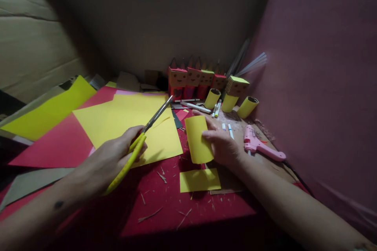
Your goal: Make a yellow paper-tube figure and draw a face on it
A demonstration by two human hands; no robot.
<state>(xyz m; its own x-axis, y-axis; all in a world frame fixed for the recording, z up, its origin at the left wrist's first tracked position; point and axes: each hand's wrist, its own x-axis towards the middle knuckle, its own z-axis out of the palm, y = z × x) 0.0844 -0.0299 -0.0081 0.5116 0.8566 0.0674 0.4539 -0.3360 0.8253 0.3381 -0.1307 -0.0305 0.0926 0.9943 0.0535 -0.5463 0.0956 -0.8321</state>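
My left hand (123,149) is closed round the yellow handles of a pair of scissors (134,159), whose metal blades lie together and point up and to the right. In my right hand (222,141) is a yellow paper-covered tube (198,139), gripped from its right side with the thumb on the front. A small yellow paper rectangle (200,180) lies on the red table just below the tube. Under the scissors' blades spreads a large yellow sheet (159,137).
Several cardboard-headed figures (178,78) stand at the back, with yellow tubes (248,107) and markers (196,107) near them. A pink glue gun (262,145) rests on cardboard at the right. Red sheets (55,143) lie at the left, and paper scraps (161,177) litter the red table (165,215).
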